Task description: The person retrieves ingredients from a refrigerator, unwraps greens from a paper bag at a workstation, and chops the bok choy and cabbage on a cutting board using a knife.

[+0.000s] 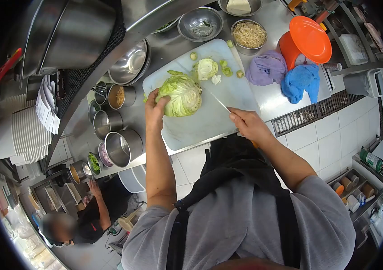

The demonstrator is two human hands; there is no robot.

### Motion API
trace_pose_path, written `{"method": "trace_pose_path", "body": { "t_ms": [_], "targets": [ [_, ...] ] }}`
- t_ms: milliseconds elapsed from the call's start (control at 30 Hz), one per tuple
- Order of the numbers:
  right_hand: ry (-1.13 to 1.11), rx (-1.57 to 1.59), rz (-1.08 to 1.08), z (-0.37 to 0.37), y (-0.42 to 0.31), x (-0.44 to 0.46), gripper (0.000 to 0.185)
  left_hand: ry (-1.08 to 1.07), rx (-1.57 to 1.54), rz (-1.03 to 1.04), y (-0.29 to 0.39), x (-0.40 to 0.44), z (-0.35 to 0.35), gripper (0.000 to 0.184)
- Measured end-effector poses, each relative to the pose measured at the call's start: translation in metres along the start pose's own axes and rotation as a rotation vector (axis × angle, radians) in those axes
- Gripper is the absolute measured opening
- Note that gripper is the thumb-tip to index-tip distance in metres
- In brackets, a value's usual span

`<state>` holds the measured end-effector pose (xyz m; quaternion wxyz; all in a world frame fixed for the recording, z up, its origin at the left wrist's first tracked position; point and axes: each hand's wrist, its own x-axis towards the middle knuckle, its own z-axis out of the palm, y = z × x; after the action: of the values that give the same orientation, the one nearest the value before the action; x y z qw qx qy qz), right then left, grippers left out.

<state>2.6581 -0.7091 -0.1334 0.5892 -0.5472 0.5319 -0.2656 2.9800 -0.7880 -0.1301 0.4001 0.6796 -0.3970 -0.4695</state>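
Observation:
A pale green head of cabbage [183, 96] lies on the white cutting board [187, 131]. My left hand [155, 109] grips its left side, thumb on top and fingers around the edge. In my right hand [248, 123] is a knife [218, 100], its blade pointing up and left over the board, apart from the cabbage. Beyond the blade sits a cut piece of cabbage [207, 69], with small green scraps [226, 70] to its right.
Metal bowls [200, 24] and a bowl of bean sprouts [249, 34] stand behind the board. Purple cloth [267, 67], blue cloth [300, 83] and an orange container [310, 39] are at right. Several pots [123, 147] line the left. A co-worker [104, 202] stands lower left.

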Motion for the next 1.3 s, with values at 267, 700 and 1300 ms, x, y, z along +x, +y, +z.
{"method": "trace_pose_path", "body": {
  "t_ms": [267,700,1300],
  "targets": [
    [-0.044,-0.212,-0.197,0.004,-0.011,0.014,0.035,-0.042,0.134,0.126,0.023,-0.019,0.019,0.056],
    [-0.133,0.139,0.152,0.026,-0.013,0.025,0.036,-0.041,-0.283,-0.361,-0.056,-0.018,0.000,0.054],
    [-0.046,-0.214,-0.079,0.053,0.004,0.040,0.036,-0.025,-0.262,-0.162,-0.062,-0.066,0.017,0.078]
  ]
}}
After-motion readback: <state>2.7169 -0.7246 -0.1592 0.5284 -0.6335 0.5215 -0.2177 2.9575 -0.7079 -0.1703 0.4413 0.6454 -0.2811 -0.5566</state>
